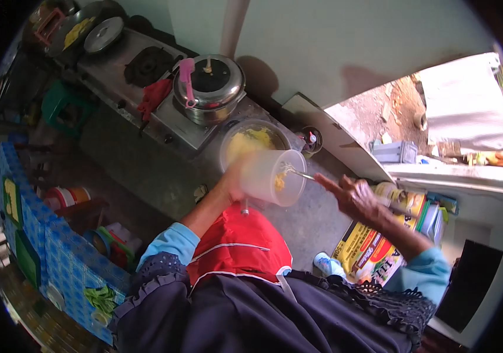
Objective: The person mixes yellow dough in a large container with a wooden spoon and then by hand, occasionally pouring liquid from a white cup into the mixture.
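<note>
A translucent plastic tub (pixel 260 176) is tipped on its side in front of me, its mouth facing right. My left hand (pixel 233 180), blurred, grips the tub from the left. Some yellow, crumbly food (pixel 280 181) clings inside near the mouth. My right hand (pixel 357 196) holds a metal fork or spoon (pixel 303 174) by its handle, and the utensil's head is inside the mouth. Just beyond the tub, a wide round basin (pixel 287 136) holds more yellow food (pixel 244 143); the tub hides its near part.
Left of the basin, a lidded steel pot (pixel 209 112) stands on a gas stove (pixel 106 73), with a pink utensil (pixel 186 79) and red cloth (pixel 155 95). Patterned sacks (pixel 364 242) lie at right. A blue-covered table (pixel 68 269) and green stool (pixel 64 108) are at left.
</note>
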The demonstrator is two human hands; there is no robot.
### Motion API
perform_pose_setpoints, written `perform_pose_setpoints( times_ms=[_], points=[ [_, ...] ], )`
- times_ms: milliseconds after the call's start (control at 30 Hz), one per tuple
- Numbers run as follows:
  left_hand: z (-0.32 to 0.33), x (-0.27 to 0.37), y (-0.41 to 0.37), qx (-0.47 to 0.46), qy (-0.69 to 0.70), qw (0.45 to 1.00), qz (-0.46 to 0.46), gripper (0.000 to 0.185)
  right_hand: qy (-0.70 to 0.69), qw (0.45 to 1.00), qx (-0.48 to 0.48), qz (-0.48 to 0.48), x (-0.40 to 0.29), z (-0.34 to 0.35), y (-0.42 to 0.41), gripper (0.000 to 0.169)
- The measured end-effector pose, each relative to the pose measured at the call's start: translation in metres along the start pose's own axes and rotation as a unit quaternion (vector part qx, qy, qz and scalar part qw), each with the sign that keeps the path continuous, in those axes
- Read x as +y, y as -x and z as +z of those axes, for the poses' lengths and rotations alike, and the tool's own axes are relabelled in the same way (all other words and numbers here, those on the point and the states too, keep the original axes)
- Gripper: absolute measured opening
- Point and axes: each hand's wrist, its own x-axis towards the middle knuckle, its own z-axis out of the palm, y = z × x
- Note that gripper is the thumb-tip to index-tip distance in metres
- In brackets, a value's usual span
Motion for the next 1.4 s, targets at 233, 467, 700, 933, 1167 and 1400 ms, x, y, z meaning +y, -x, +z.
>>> perform_pose_setpoints(
  times_ms=[233, 467, 700, 933, 1167, 1400],
  points=[
    [-0.005, -0.009, 0.011, 0.207, 0.168, 0.963, 0.045, 0.048, -0.798, 0.498, -0.199, 0.274, -0.053, 0.024, 0.02, 0.042],
    [0.025, 0.037, -0.001, 0.173, 0.146, 0.969, 0.099, 0.058, -0.911, 0.218, -0.223, 0.269, -0.064, -0.007, 0.024, 0.049],
    [0.018, 0.01, -0.008, 0.209, -0.01, 0.968, 0.14, 0.059, -0.885, 0.356, -0.136, 0.267, -0.077, -0.001, 0.023, 0.047],
    [0.017, 0.016, -0.005, 0.248, 0.057, 0.954, 0.157, 0.036, -0.539, 0.823, -0.021, 0.177, -0.067, 0.024, 0.029, 0.047],
    [0.025, 0.026, 0.001, 0.156, 0.119, 0.98, 0.028, 0.051, 0.092, 0.995, 0.033, -0.001, -0.018, -0.016, 0.02, 0.061],
    [0.0, -0.005, 0.005, 0.011, -0.13, 0.991, 0.001, 0.05, 0.173, 0.97, 0.125, -0.117, 0.009, 0.006, -0.014, 0.06]
  ],
)
